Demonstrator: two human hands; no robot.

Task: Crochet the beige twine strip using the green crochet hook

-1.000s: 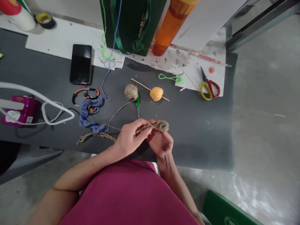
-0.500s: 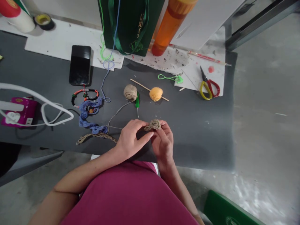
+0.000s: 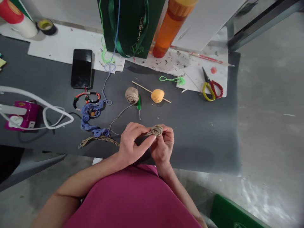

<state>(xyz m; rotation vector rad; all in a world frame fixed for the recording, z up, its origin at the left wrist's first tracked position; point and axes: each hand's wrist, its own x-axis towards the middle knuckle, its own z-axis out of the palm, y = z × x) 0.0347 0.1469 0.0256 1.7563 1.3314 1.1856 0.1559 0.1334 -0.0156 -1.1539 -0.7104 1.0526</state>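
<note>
Both hands meet over the near edge of the dark grey table (image 3: pixel 201 133). My left hand (image 3: pixel 131 144) and my right hand (image 3: pixel 163 145) pinch a tan crocheted strip rolled into a small coil (image 3: pixel 156 130) between their fingertips. The loose tail of the tan strip (image 3: pixel 97 140) trails left across the table. A thin grey thread (image 3: pixel 118 116) runs from the work up to a tan yarn ball (image 3: pixel 131 94). A green-handled crochet hook (image 3: pixel 139 105) lies beside that ball.
An orange yarn ball (image 3: pixel 157 95) on a wooden stick, red-and-yellow scissors (image 3: pixel 211 87), a black phone (image 3: pixel 82 68), a bead bracelet (image 3: pixel 86 97), blue crochet lace (image 3: pixel 91 117), a green bag (image 3: pixel 129 25), an orange bottle (image 3: pixel 171 27) and a magenta box (image 3: pixel 20 115) with white cable lie around.
The tan strip, stretched between my hands a second ago, is now wound into a tighter coil at my fingertips. Both hands have drawn closer together.
</note>
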